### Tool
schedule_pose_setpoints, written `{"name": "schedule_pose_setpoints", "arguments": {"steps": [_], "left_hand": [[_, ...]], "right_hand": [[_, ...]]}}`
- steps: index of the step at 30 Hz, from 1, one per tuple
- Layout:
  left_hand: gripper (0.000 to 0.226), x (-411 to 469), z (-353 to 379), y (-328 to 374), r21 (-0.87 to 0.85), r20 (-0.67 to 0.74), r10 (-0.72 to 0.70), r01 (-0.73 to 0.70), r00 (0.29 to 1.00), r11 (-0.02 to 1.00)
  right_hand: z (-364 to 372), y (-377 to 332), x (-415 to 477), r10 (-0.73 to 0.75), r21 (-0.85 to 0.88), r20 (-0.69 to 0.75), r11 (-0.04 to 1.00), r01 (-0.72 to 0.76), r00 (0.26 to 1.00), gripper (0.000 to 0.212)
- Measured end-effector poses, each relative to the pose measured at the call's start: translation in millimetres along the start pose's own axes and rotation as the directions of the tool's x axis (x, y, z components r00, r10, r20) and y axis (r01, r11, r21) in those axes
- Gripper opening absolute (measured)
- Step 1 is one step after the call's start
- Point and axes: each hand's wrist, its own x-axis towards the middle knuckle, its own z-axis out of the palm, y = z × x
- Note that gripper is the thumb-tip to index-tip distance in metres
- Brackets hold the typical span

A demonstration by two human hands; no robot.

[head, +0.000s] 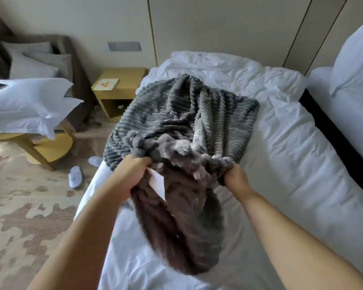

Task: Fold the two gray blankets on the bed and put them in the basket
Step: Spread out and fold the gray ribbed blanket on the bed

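Head view: a person is standing at the near end of the bed [291, 155] and gripping a gray ribbed blanket [187, 114] with both hands. The left hand [134, 174] is clutching a bunched edge on the left, next to a white label [156, 181]. The right hand [236, 177] is clenching a gathered edge on the right. The two hands are apart, with fabric bunching between them.

The far part of the blanket is lying spread on the white duvet. The near part is hanging in a loose, darker fold below the hands. I cannot tell whether that darker fold is the underside or a second blanket.

Judgement: the hands are holding two points of one edge so the cloth can be pulled straight for a fold, and the bed is serving as the flat work surface. No tidy fold is showing yet, so the task is looking early.

No basket is showing in view. White slippers [75, 176] are lying on the carpet to the left, and a wooden nightstand [120, 86] is standing far left of the bed.
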Motion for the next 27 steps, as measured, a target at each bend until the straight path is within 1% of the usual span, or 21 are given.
{"name": "schedule_pose_setpoints", "arguments": {"steps": [1, 2, 3, 4, 5, 6, 7, 8, 9, 10, 11, 12, 13, 15, 16, 18, 20, 22, 24, 25, 27], "left_hand": [[0.009, 3.6, -8.5, -4.5, 0.163, -0.250, -0.042, 0.084, 0.967, 0.983], [0.007, 8.7, -14.3, -10.5, 0.305, -0.435, 0.009, 0.138, 0.900, 0.942], [0.003, 9.8, -22.0, -18.2, 0.345, -0.450, 0.098, 0.071, 0.888, 0.936], [0.011, 11.8, -20.1, -22.9, 0.280, -0.333, 0.147, -0.051, 0.932, 0.959], [0.022, 9.1, -13.9, -24.6, 0.177, -0.150, 0.209, -0.181, 0.966, 0.967], [0.027, 4.9, -2.3, -25.8, 0.098, 0.060, 0.231, -0.236, 0.971, 0.967], [0.027, -1.4, 11.2, -27.3, 0.060, 0.268, 0.209, -0.233, 0.940, 0.971], [0.027, -8.1, 23.9, -28.0, 0.045, 0.442, 0.176, -0.218, 0.880, 0.975], [0.030, -12.4, 34.9, -30.3, 0.060, 0.567, 0.143, -0.214, 0.812, 0.975], [0.030, -14.0, 44.5, -36.2, 0.095, 0.634, 0.094, -0.198, 0.768, 0.976], [0.026, -13.4, 53.9, -42.9, 0.142, 0.640, 0.008, -0.129, 0.769, 0.981], [0.017, -10.5, 61.9, -51.9, 0.232, 0.605, -0.086, -0.072, 0.791, 0.970], [0.009, -7.7, 68.4, -62.3, 0.373, 0.575, -0.165, -0.077, 0.801, 0.924], [0.020, 1.9, 87.5, -92.1, 0.637, 0.540, -0.289, -0.159, 0.791, 0.754], [0.023, 4.4, 93.8, -105.6, 0.708, 0.534, -0.350, -0.180, 0.770, 0.683], [0.035, 5.1, 100.4, -133.2, 0.782, 0.511, -0.465, -0.167, 0.723, 0.600], [0.039, -0.7, 98.1, -157.1, 0.803, 0.481, -0.549, -0.092, 0.683, 0.590], [0.035, -4.5, 97.3, -180.0, 0.775, 0.435, -0.561, 0.024, 0.705, 0.631], [0.020, -4.8, 100.2, -199.6, 0.709, 0.401, -0.556, 0.138, 0.728, 0.692], [0.018, -3.8, 102.3, -205.9, 0.672, 0.348, -0.563, 0.219, 0.749, 0.707], [0.032, -1.8, 110.7, -211.4, 0.541, 0.163, -0.580, 0.420, 0.798, 0.729]], "right_hand": [[-1.3, -4.6, -3.9, 0.167, 0.117, -0.156, 0.982, -0.150, 0.974, 0.032], [-4.9, -13.0, -15.0, 0.276, 0.190, -0.163, 0.951, -0.245, 0.947, 0.029], [-2.9, -21.3, -32.6, 0.283, 0.234, -0.021, 0.934, -0.270, 0.959, 0.023], [0.3, -36.1, -57.4, 0.211, 0.279, 0.221, 0.922, -0.269, 0.952, 0.014], [5.5, -51.1, -82.4, 0.039, 0.328, 0.506, 0.915, -0.234, 0.862, 0.010], [6.2, -64.1, -106.8, -0.124, 0.333, 0.702, 0.928, -0.169, 0.701, 0.007], [5.9, -71.2, -120.4, -0.237, 0.340, 0.812, 0.935, -0.101, 0.533, 0.002], [3.5, -73.7, -124.3, -0.304, 0.356, 0.860, 0.933, -0.055, 0.410, 0.008], [-2.1, -74.3, -119.0, -0.337, 0.382, 0.866, 0.923, -0.053, 0.370, 0.013], [-8.7, -75.7, -110.1, -0.324, 0.396, 0.851, 0.913, -0.099, 0.413, 0.020], [-14.7, -74.4, -99.1, -0.266, 0.392, 0.830, 0.903, -0.173, 0.491, 0.030], [-17.6, -70.0, -87.0, -0.188, 0.364, 0.811, 0.904, -0.226, 0.554, 0.037], [-16.2, -60.8, -76.1, -0.113, 0.312, 0.795, 0.919, -0.242, 0.596, 0.038], [-3.0, -33.5, -58.0, 0.042, 0.154, 0.781, 0.954, -0.257, 0.623, 0.043], [6.2, -17.2, -49.1, 0.130, 0.064, 0.766, 0.959, -0.276, 0.630, 0.044], [22.8, 13.4, -33.5, 0.284, -0.073, 0.721, 0.938, -0.339, 0.632, 0.032], [36.0, 43.3, -22.2, 0.434, -0.171, 0.648, 0.884, -0.435, 0.626, 0.025], [45.3, 72.1, -9.7, 0.525, -0.234, 0.607, 0.835, -0.498, 0.596, 0.023], [53.9, 95.0, 9.1, 0.568, -0.276, 0.605, 0.806, -0.523, 0.557, 0.021], [58.1, 104.3, 22.9, 0.574, -0.281, 0.597, 0.804, -0.524, 0.560, 0.019], [66.9, 119.5, 55.2, 0.569, -0.256, 0.561, 0.810, -0.527, 0.601, 0.014]]}}
